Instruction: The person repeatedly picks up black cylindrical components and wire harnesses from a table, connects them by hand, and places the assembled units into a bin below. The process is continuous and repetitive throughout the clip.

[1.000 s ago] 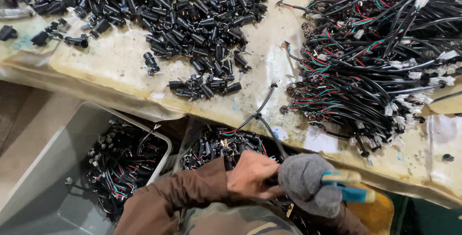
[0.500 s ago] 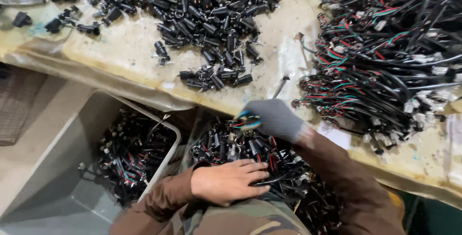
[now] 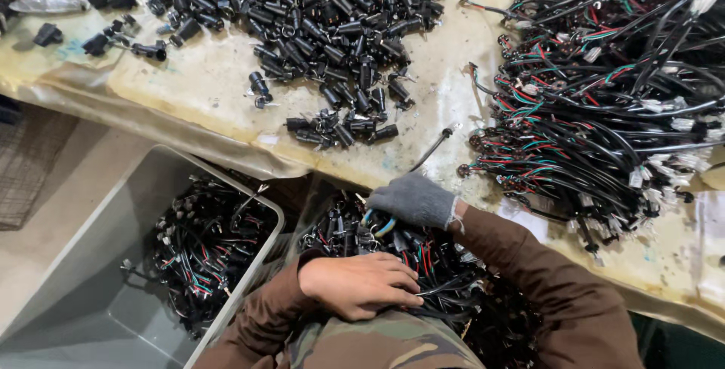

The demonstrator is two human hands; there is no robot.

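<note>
Head view: the gloved right hand [image 3: 414, 200], at lower centre, has its grip clamped on a blue-handled tool [image 3: 381, 225] over the wire bundle [image 3: 423, 263] in the lap. The bare left hand [image 3: 361, 284] lies flat on that bundle, fingers together, pinning a black cable. Best to keep the bundle pressed still and work the tool close to the pinning fingers, clear of the grey bin [image 3: 91, 263] at lower left.

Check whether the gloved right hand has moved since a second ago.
Yes. The gloved right hand has gone from beside the bare left hand up toward the table edge, over the pile of wired parts.
</note>
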